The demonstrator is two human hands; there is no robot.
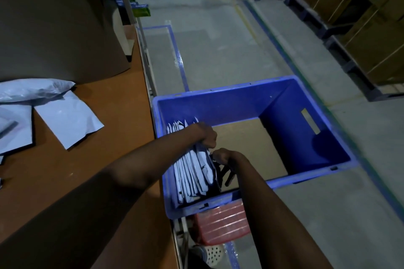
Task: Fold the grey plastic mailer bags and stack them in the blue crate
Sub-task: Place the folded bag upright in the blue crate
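Against the blue crate's left wall, both hands, left hand and right hand, clamp fingers on the upright row of folded grey mailer bags; slack grip risks bags toppling onto the cardboard floor liner.

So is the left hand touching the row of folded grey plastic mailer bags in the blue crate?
Touching. The head view shows the left hand gripping the top edges of the folded grey plastic mailer bags.

Dim warehouse aisle beside an orange bench

Grey concrete floor marked with blue tape lines; cardboard boxes on dark pallets along the right; a large brown board stands at the bench's far edge.
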